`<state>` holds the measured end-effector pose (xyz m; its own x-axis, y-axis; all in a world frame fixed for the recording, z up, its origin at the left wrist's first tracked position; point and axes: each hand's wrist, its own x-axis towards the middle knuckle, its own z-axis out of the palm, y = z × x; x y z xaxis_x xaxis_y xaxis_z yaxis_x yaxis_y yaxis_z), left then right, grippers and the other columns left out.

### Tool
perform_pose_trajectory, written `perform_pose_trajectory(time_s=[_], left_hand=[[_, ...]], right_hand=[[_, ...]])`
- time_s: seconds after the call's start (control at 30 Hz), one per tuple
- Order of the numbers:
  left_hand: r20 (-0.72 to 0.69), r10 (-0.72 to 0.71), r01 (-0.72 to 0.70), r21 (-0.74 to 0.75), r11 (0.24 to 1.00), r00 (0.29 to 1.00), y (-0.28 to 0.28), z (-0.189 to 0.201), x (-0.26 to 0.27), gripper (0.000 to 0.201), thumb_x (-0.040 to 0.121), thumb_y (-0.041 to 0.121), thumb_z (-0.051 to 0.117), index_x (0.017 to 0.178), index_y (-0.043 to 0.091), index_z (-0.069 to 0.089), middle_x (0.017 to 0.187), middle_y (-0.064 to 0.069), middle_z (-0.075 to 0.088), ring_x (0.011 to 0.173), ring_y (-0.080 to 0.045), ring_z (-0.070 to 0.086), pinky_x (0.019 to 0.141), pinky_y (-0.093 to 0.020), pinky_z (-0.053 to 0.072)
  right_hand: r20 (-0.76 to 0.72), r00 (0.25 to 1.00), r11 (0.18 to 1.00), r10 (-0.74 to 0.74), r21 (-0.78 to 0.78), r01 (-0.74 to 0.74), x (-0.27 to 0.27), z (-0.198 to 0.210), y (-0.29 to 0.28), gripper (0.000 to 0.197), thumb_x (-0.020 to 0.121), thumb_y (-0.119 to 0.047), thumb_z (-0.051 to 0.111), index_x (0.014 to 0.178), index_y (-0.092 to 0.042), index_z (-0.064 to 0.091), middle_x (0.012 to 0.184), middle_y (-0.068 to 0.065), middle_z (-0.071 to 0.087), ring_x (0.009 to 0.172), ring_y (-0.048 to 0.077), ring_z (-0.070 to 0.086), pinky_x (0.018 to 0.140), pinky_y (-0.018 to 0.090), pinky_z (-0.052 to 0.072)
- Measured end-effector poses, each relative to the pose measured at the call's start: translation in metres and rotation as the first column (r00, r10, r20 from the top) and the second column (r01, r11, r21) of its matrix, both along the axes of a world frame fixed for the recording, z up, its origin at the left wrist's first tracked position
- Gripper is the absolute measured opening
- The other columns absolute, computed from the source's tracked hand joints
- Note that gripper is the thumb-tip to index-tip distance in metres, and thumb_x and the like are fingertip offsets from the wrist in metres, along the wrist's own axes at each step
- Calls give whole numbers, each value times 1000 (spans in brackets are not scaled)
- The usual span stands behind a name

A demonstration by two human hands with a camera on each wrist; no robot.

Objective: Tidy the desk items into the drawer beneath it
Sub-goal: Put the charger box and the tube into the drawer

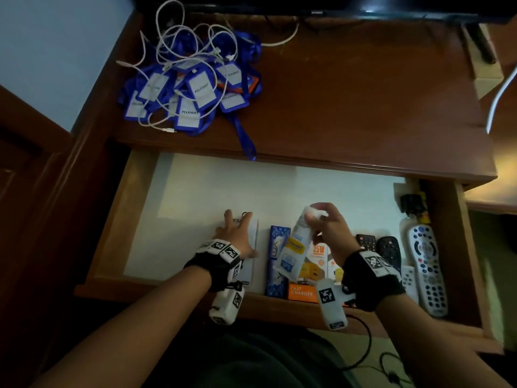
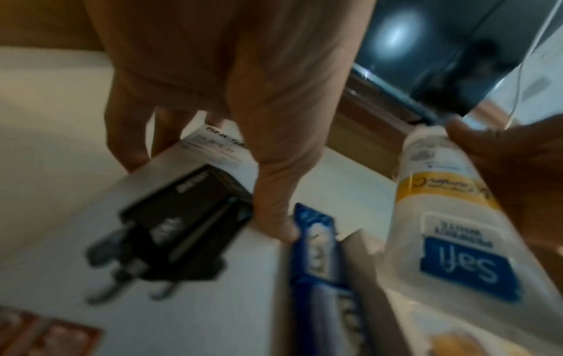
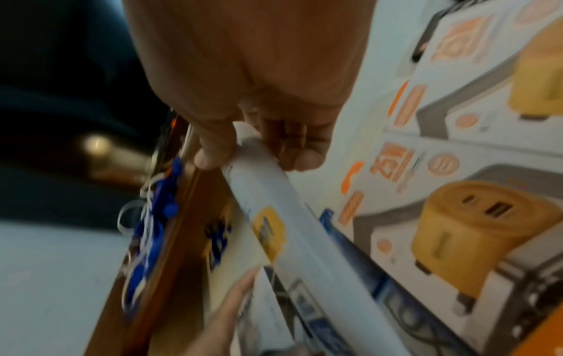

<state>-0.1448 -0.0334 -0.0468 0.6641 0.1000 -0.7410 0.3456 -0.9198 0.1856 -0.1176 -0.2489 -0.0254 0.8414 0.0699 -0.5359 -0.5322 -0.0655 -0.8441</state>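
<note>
The drawer under the desk is pulled out, lined in white. My left hand lies with straight, spread fingers on a white charger box inside it. From the left wrist, the fingers reach the box's left edge and the thumb its right edge. My right hand pinches the cap end of a white bottle with a yellow band and blue label. The bottle hangs tilted above the boxes. A heap of blue lanyard badges tangled with white cables lies on the desk's back left.
Two blue boxes and orange-and-white charger boxes fill the drawer's front middle. Several remotes lie at the right. The drawer's left and back show bare white liner. A dark screen stands at the desk's rear.
</note>
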Motion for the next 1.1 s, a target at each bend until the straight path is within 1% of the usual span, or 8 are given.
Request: perform_pose_trajectory(time_s=[0.17, 0.27, 0.4, 0.57, 0.7, 0.8, 0.93, 1.1], left_hand=[[-5, 52, -52, -61, 997, 999, 21, -10, -11, 105, 68, 42, 81, 146, 44, 11, 153, -4, -13, 131, -47, 32, 107, -48, 37], [31, 77, -74, -79, 994, 997, 26, -12, -14, 103, 68, 40, 82, 146, 43, 15, 154, -4, -8, 131, -46, 33, 108, -47, 36], [59, 87, -82, -94, 992, 994, 31, -16, -15, 105, 67, 37, 83, 146, 44, 15, 154, -3, -7, 131, -43, 34, 106, -47, 38], [64, 138, -132, -95, 987, 988, 37, -16, -20, 107, 68, 40, 83, 147, 44, 11, 152, -8, -7, 130, -40, 37, 104, -44, 40], [-55, 121, -126, -102, 987, 991, 45, -13, -25, 128, 61, 46, 84, 143, 50, -13, 147, -15, 7, 127, -43, 38, 100, -47, 41], [-115, 109, -121, -106, 987, 987, 51, -11, -29, 138, 60, 42, 87, 136, 54, -27, 146, -18, 15, 126, -46, 40, 98, -54, 43], [-84, 121, -128, -84, 988, 989, 56, -9, -33, 138, 62, 39, 86, 134, 53, -30, 146, -18, 21, 123, -43, 45, 97, -52, 45], [-43, 97, -101, -100, 990, 994, 53, -6, -40, 135, 63, 42, 84, 137, 51, -28, 141, -17, 31, 116, -40, 51, 91, -48, 48]], right_hand=[[-65, 929, 919, 365, -133, -371, 1, -30, 44, 27, 86, -8, 65, 101, -13, 44, 73, 11, 56, 53, 17, 52, 43, 26, 41], [-95, 840, 785, 535, -311, -535, 3, -43, 72, 32, 82, -17, 70, 98, -18, 43, 70, 3, 52, 63, 22, 51, 58, 36, 45], [-177, 747, 631, 641, -433, -644, 4, -49, 93, 35, 84, -18, 67, 112, -13, 46, 89, 10, 55, 82, 26, 54, 67, 29, 40], [-180, 694, 495, 697, -580, -648, 2, -50, 96, 32, 83, -21, 65, 112, -13, 52, 109, 16, 59, 112, 30, 40, 80, 34, 40], [-128, 766, 595, 630, -554, -582, 6, -48, 91, 17, 78, -12, 69, 84, -17, 54, 94, 9, 65, 95, 27, 57, 70, 27, 39], [-81, 803, 645, 591, -550, -530, 4, -45, 91, 22, 80, -8, 67, 72, -20, 50, 83, 3, 61, 80, 20, 55, 64, 24, 36], [-70, 780, 612, 622, -579, -540, 1, -50, 97, 14, 80, -2, 59, 79, -15, 52, 94, 13, 66, 88, 29, 58, 69, 28, 42], [-109, 696, 407, 710, -743, -531, 0, -53, 97, 21, 81, -7, 51, 101, -13, 55, 105, 13, 57, 101, 34, 50, 86, 36, 46]])
